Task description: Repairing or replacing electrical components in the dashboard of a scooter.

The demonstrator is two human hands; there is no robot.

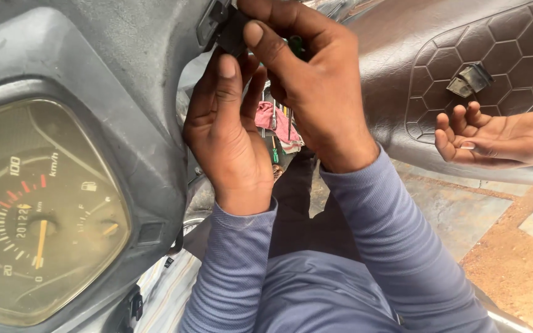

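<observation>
Our right hand (316, 80) pinches a small black switch block (232, 31) at the scooter's handlebar cover (124, 74), far centre; our left hand (226, 135) braces beneath, fingers curled, holding nothing visible. It looks light, rigid, brittle plastic; we grip its sides.

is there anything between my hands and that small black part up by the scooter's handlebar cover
Nothing visible. Your right hand already pinches the small black part with thumb and fingers, and your left hand presses against the handlebar cover just below it. Another person's open hand rests apart on the brown seat.
</observation>
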